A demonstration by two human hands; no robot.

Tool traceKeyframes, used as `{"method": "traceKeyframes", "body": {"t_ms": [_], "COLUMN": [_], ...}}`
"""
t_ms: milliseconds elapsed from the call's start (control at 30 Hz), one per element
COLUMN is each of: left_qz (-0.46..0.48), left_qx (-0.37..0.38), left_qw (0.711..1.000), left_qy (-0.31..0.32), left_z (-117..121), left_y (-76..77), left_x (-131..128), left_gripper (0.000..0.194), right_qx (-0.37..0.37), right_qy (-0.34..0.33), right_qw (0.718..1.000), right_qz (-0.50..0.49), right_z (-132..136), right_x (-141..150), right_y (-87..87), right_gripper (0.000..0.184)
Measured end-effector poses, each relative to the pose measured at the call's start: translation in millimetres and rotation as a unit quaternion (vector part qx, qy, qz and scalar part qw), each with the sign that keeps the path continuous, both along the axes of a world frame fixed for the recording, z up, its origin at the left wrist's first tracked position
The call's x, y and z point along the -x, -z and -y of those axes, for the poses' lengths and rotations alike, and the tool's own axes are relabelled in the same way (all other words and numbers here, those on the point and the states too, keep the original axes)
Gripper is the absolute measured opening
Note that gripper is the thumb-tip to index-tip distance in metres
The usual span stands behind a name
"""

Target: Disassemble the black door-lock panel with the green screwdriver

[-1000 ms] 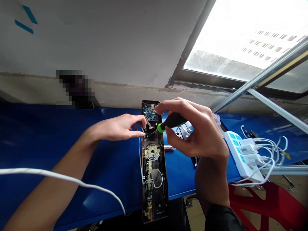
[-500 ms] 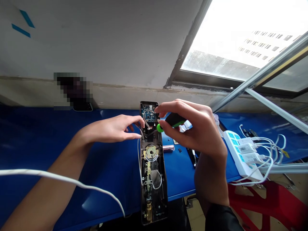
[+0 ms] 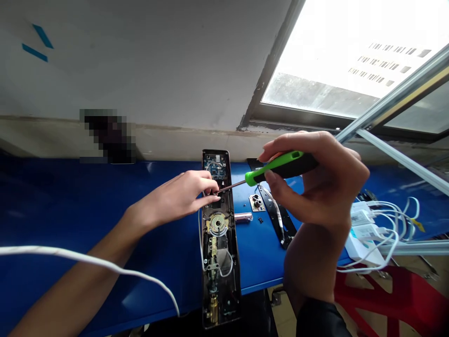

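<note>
Right hand (image 3: 315, 182) grips green screwdriver (image 3: 280, 166), tip at open lock panel (image 3: 220, 276).
Left hand (image 3: 178, 194) curled at panel, grip unclear; circuit board (image 3: 215, 166) still uncovered.

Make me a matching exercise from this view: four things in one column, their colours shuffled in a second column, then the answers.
Things:
1. Screwdriver handle
2. Circuit board
3. Power strip
4. Stool

Colours:
A. White
B. Red
C. Blue
D. Green and black

Pairs: 1-D, 2-C, 3-A, 4-B
</note>
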State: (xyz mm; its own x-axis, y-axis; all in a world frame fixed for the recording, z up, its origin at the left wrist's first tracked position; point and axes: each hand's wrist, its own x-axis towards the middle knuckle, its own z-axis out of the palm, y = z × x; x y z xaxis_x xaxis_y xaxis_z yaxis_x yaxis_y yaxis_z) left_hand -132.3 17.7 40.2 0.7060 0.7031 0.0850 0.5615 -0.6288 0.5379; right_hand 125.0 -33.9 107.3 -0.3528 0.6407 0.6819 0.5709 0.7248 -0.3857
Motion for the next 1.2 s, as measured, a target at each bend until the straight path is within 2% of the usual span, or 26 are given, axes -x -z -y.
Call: {"method": "traceKeyframes", "body": {"t_ms": [133,233,400,533,633,733,967,1200], "left_qz": [-0.001,-0.004,-0.053,-0.148,-0.214,-0.232,-0.258,-0.267], "left_qx": [-0.001,0.005,-0.011,-0.021,-0.017,-0.016,0.005,0.028], "left_qw": [1.0,1.0,0.995,0.982,0.97,0.966,0.958,0.956], "left_qy": [0.012,0.022,0.081,0.118,0.114,0.111,0.126,0.119], "left_z": [4.9,8.3,0.6,-14.9,-24.3,-33.2,-50.3,-49.0], "left_y": [1.4,-3.1,-7.8,-0.7,8.0,17.4,37.2,40.6], "left_x": [-9.1,-20.9,-65.0,-109.4,-136.6,-154.3,-168.6,-167.3], "left_gripper": [0.024,0.023,0.027,0.021,0.015,0.018,0.02,0.02], "right_qx": [0.019,0.066,0.138,0.212,0.234,0.243,0.241,0.245], "right_qy": [0.001,0.008,0.039,0.056,0.052,0.048,0.042,0.012], "right_qw": [1.0,0.997,0.982,0.964,0.961,0.961,0.964,0.966], "right_qz": [-0.022,0.024,0.126,0.151,0.137,0.122,0.102,0.084], "right_z": [2.8,1.2,-12.1,-19.3,-19.5,-18.2,-17.3,-17.9], "right_x": [-14.5,-32.2,-64.1,-78.3,-84.3,-90.7,-103.3,-104.4], "right_y": [-9.7,-17.7,-16.1,-9.8,-9.2,-10.2,-7.6,-8.2], "right_gripper": [0.039,0.036,0.04,0.041,0.04,0.041,0.041,0.041]}}
